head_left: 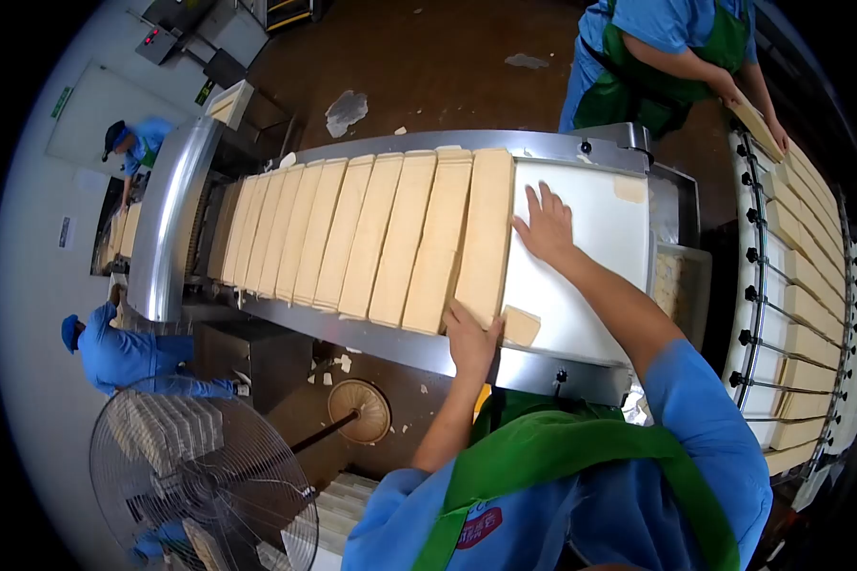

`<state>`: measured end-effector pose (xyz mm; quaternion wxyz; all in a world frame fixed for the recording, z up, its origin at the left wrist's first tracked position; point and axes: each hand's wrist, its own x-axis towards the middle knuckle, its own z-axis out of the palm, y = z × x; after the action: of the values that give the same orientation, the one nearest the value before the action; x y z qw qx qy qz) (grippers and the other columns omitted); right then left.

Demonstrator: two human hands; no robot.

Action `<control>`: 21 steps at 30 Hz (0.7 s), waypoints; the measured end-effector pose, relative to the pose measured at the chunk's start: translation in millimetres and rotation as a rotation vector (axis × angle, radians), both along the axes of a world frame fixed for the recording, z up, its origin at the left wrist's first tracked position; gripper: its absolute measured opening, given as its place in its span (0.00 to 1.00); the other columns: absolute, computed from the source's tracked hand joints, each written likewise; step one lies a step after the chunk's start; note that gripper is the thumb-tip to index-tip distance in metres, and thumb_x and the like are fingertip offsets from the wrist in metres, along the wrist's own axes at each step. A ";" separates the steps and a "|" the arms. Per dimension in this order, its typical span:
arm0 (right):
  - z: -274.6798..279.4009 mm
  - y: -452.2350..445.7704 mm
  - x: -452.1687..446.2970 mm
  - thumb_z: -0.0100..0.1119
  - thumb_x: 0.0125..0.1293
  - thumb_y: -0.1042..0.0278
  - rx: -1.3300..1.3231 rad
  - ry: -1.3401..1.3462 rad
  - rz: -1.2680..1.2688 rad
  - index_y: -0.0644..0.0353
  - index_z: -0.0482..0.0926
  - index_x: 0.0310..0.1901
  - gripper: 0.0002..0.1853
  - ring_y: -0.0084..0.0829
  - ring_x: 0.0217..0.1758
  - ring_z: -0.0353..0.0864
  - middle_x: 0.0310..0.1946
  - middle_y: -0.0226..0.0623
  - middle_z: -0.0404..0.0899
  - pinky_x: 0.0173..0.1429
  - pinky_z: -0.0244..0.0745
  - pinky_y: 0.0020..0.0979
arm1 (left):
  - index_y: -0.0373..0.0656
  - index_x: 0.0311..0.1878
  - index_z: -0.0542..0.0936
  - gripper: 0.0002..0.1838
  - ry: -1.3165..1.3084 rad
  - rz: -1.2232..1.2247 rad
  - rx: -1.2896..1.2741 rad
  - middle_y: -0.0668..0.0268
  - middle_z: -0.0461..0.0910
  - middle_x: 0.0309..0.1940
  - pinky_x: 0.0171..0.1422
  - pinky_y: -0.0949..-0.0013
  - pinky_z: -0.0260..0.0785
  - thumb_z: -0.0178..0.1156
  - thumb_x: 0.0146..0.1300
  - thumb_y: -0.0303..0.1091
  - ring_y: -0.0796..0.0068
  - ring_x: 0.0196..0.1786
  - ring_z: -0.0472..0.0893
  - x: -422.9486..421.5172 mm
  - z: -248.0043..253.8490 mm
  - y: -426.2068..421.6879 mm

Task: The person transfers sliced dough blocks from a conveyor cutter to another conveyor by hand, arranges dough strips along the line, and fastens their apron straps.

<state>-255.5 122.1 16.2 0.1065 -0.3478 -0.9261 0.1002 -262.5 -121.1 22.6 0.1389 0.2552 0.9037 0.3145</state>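
Note:
Long stacks of thin pale-yellow sheets (390,238) lie side by side across the conveyor; whether they are dough or something else I cannot tell. The rightmost stack (487,233) borders the bare white belt (581,276). My left hand (471,343) holds that stack's near end, with fingers on its left side and the thumb on its right. My right hand (546,228) lies flat on the belt with fingers spread, its thumb close to the stack's right edge. A loose sheet scrap (521,326) sits beside my left hand.
A metal hood (171,224) spans the conveyor's far left. At the upper right, a co-worker (671,57) handles a stack over a second conveyor (754,285). Two more people work at left. A large fan (205,481) stands lower left, and scraps litter the floor.

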 end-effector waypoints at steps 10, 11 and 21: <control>40.8 21.4 -105.3 0.47 0.65 0.37 -0.200 -0.280 -0.055 0.55 0.60 0.65 0.36 0.51 0.70 0.59 0.71 0.56 0.46 0.67 0.63 0.42 | 0.22 0.66 0.51 0.53 -0.010 -0.134 -0.215 0.38 0.65 0.51 0.51 0.50 0.72 0.66 0.52 0.55 0.39 0.47 0.74 -9.9 -3.1 6.2; 41.3 23.1 -99.8 0.47 0.65 0.37 -0.201 -0.287 -0.091 0.55 0.60 0.65 0.36 0.51 0.70 0.59 0.71 0.56 0.46 0.67 0.63 0.42 | 0.20 0.66 0.50 0.54 -0.132 -0.124 -0.268 0.38 0.65 0.50 0.51 0.51 0.72 0.66 0.52 0.55 0.41 0.46 0.76 -10.7 0.1 8.7; 64.6 82.8 81.8 0.64 0.51 0.40 -0.469 -0.172 -0.854 0.59 0.50 0.69 0.51 0.61 0.68 0.59 0.75 0.51 0.30 0.58 0.71 0.54 | 0.29 0.61 0.55 0.45 -0.163 -0.448 -0.053 0.38 0.61 0.49 0.54 0.49 0.68 0.70 0.49 0.43 0.37 0.47 0.71 31.1 16.7 61.0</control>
<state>-173.7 205.0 80.8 -0.0197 -0.7179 -0.6588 0.2241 -231.4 -60.0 39.3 0.2844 0.4191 0.8183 0.2716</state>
